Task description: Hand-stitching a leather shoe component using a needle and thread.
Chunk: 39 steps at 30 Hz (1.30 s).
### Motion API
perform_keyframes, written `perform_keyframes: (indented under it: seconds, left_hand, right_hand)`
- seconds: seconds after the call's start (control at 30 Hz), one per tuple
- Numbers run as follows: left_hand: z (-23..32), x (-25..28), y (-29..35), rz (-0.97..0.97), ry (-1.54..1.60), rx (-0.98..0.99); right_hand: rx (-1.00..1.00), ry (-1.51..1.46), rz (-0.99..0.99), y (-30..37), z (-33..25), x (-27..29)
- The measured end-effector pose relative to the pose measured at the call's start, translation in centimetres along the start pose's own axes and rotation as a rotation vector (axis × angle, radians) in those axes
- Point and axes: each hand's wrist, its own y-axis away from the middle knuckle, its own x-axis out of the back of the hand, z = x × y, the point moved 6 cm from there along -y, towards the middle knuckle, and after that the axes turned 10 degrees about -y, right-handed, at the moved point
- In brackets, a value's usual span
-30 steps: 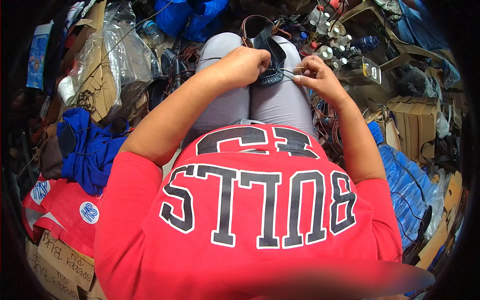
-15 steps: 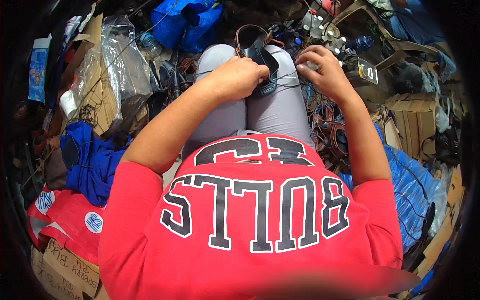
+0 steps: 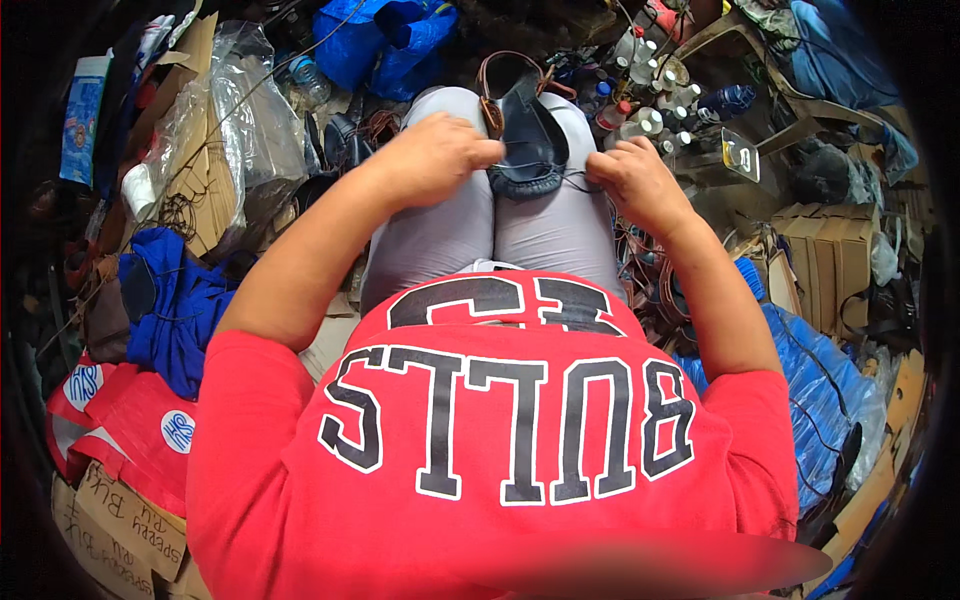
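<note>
A black shoe [image 3: 530, 125] rests on my grey-trousered thighs, its stitched rounded toe towards me. A brown strap [image 3: 487, 68] loops around its far end. Close by on the left, my left hand [image 3: 440, 158] is closed in a fist, with fingertips by the shoe's edge. Dark thread [image 3: 577, 181] runs from the toe to my right hand [image 3: 643, 182], which is closed on it just right of the shoe. The thread also crosses the toe towards my left hand, whose fingers hide most of what they grip.
Several capped bottles [image 3: 650, 122] stand at the far right, near a curved wooden frame [image 3: 775, 70]. A blue bag [image 3: 385, 45] lies beyond my knees. Clear plastic and cardboard [image 3: 205, 170] crowd the left; stacked cardboard [image 3: 825, 260] and a blue plastic sheet [image 3: 810, 390] are at right.
My left hand has moved left off the shoe, uncovering its opening and toe. My right hand has come lower and closed its fingers on the thread.
</note>
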Motion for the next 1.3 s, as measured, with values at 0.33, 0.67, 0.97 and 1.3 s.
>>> perform_keyframes:
  seconds: [0.33, 0.67, 0.97, 1.3]
  left_hand:
    - [-6.5, 5.3, 4.5, 0.36, 1.092, 0.414]
    - [-1.5, 4.4, 5.1, 0.115, 0.252, 0.148]
    - [-21.6, 26.3, 33.5, 0.325, -0.503, 1.165]
    - [-8.9, 8.7, 9.2, 0.22, -0.093, 0.455]
  right_hand:
    - [-0.155, -1.7, 0.725, 6.0, 7.6, 3.3]
    - [-0.319, -0.947, 0.052, 2.3, -1.4, 1.3]
    - [-0.954, -0.289, 0.417, 30.6, 17.9, 2.3]
    - [-0.677, -0.467, -0.223, 16.9, 9.1, -2.0]
